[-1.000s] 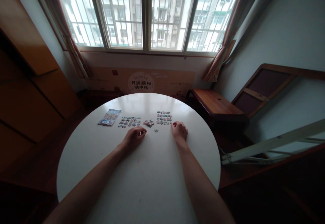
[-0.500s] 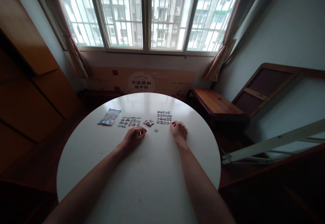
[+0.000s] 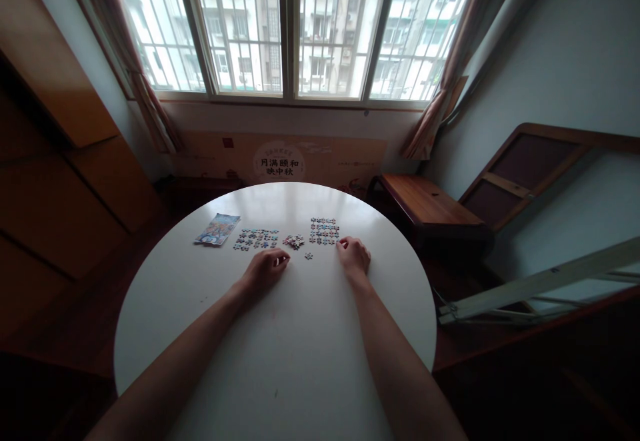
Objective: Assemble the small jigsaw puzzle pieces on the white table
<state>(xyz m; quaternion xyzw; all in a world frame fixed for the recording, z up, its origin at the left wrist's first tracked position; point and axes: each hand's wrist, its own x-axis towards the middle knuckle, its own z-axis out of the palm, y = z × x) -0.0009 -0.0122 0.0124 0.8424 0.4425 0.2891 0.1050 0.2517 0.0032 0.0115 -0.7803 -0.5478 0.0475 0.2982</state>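
Puzzle pieces [image 3: 325, 233] on a white worktop [image 3: 300, 334]: two laid-out groups [image 3: 257, 234], one pile [image 3: 295, 242], one loose piece [image 3: 309, 256] between the hands, plus one picture sheet [image 3: 218, 229]; single bits too tiny to count. Probably light, stiffish card, so pinch opposite edges and spare the knobs. Left hand's [image 3: 263, 268] grip is loosely curled, right hand's [image 3: 354, 256] too; can't tell if either holds anything.

Two hands [image 3: 263, 268] [image 3: 355, 256], two puzzle-piece grids [image 3: 257, 236] [image 3: 325, 233], one pile [image 3: 295, 242], one loose piece [image 3: 309, 256], one sheet [image 3: 218, 229]
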